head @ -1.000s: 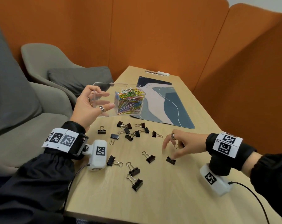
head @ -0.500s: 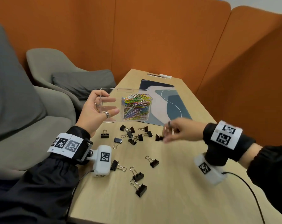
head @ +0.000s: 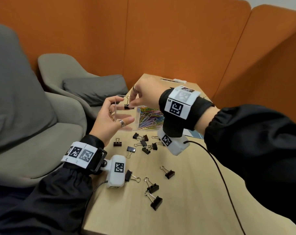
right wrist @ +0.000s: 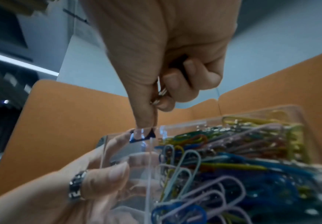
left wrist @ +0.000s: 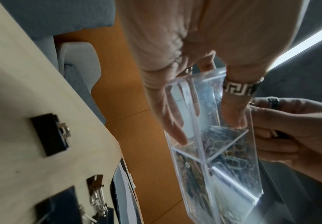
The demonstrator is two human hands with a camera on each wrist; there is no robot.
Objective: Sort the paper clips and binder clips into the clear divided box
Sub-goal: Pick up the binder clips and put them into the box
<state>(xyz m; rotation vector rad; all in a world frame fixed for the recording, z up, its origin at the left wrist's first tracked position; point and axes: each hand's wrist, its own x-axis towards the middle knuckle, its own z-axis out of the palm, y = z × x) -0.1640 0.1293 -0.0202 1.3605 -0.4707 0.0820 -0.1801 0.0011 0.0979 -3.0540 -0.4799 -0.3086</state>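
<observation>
Clear acrylic divided box point(head: 126, 116) sits mid-frame in the head view, held up off the wooden table point(head: 186, 192) by the left hand point(head: 110, 121): thumb on the near wall, fingers wrapped round the far side, so it's gripping the box. Right compartment is packed w/ coloured paper clips point(head: 150, 117); left compartment looks empty from here. Right hand point(head: 143, 95) comes in from the upper right, thumb & forefinger pinching a black binder clip point(head: 127, 106) by its wire handles, clip body right at the top rim over the left compartment. Right wrist view shows the same: thumb pressed down on the clip point(right wrist: 143, 134) at the rim, other fingers curled in, paper clips point(right wrist: 223, 159) filling the lower right of frame. Left wrist view: box point(left wrist: 213, 136) seen from below, divider crossing it, ringed thumb flat on its wall.

Loose binder clips point(head: 143, 143) lie scattered on the table below the box, centre frame, w/ a few more point(head: 154, 197) lower down nr the left wrist camera. Patterned desk mat point(head: 194, 133) mostly hidden behind the right wrist. Grey armchairs point(head: 59, 73) at left, orange partition point(head: 160, 39) across the top.
</observation>
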